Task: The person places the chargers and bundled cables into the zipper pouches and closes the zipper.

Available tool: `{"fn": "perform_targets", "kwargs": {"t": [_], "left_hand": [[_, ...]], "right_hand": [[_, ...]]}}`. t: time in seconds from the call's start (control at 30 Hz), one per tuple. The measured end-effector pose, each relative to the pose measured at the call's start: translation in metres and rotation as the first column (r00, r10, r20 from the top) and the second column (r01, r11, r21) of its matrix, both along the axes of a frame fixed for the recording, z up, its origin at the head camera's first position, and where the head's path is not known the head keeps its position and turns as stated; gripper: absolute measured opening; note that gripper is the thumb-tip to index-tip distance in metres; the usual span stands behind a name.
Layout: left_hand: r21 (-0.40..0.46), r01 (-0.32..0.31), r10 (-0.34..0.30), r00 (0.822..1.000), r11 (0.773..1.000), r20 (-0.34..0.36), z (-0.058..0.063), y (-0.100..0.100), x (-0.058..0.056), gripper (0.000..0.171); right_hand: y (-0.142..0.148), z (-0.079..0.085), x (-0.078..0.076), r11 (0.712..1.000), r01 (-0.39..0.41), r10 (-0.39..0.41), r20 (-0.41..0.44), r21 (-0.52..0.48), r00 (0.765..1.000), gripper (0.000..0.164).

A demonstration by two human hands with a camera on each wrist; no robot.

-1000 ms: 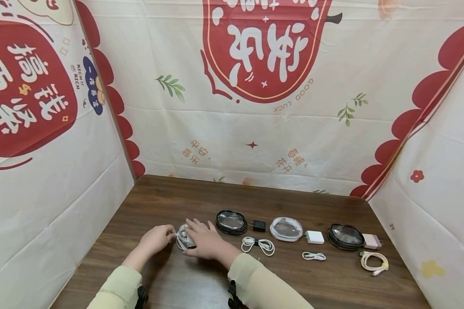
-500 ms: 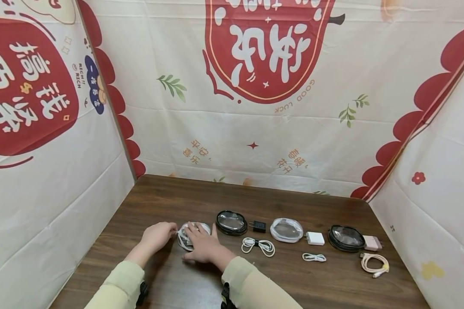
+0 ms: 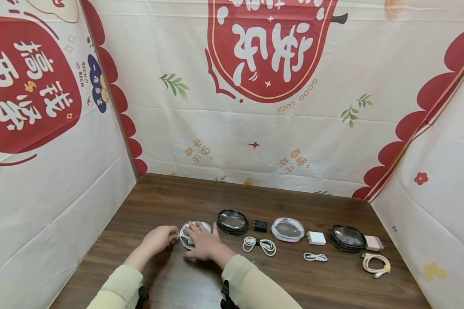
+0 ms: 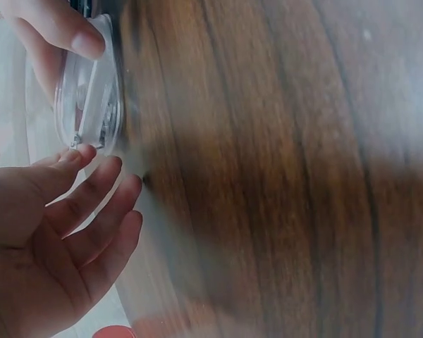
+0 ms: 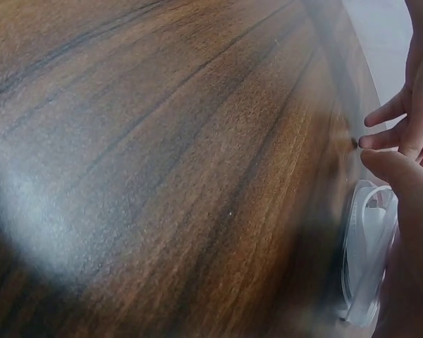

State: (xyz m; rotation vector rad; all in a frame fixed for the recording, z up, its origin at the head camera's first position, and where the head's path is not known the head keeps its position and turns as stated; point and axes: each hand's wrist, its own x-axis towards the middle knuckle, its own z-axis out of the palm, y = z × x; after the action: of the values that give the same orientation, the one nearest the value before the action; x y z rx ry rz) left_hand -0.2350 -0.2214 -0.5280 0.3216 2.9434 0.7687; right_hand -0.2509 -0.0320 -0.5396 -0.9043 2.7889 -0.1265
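A round clear case (image 3: 183, 243) with a white rim lies at the left of the row on the wooden table, a white cable and a small block showing inside. My right hand (image 3: 206, 246) rests on top of it, fingers spread and mostly straight. At the case's left edge, my left hand (image 3: 157, 240) pinches a tiny pull between thumb and index finger; the left wrist view shows small metal bits by the fingertips, probably a zipper. The left hand's other fingers (image 4: 113, 222) are loosely bent. The right palm hides part of the case.
Rightward stand a black-rimmed case (image 3: 233, 222), black charger (image 3: 260, 226), white-rimmed case (image 3: 288, 230), white charger (image 3: 316, 238), another black-rimmed case (image 3: 347, 238) and pink charger (image 3: 373, 243). In front lie a tied white cable (image 3: 260, 246), a small white cable (image 3: 315, 257) and a cream cable (image 3: 376, 265).
My right hand has slid slightly toward me on the case, uncovering more of the white rim. The left hand stays at the left edge with only small shifts.
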Motion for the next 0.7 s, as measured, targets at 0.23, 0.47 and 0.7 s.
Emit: {"fn": "perform_targets", "kwargs": {"t": [0.23,0.47,0.7], "left_hand": [[0.098,0.013,-0.014,1.0,0.995,0.009,0.0,-0.002,0.006,0.02],[0.115,0.05,-0.048,0.999,0.992,-0.021,0.0,0.005,0.015,0.019],[0.195,-0.057,0.051,0.998,0.979,0.032,-0.005,0.017,0.019,0.018]], "right_hand": [[-0.004,0.001,0.001,1.0,-0.002,0.002,0.001,-0.006,1.0,0.085],[-0.005,0.002,0.001,1.0,0.0,0.0,0.009,-0.024,1.0,0.083],[-0.002,0.0,0.0,0.998,0.02,-0.019,0.026,-0.052,0.999,0.081]]}}
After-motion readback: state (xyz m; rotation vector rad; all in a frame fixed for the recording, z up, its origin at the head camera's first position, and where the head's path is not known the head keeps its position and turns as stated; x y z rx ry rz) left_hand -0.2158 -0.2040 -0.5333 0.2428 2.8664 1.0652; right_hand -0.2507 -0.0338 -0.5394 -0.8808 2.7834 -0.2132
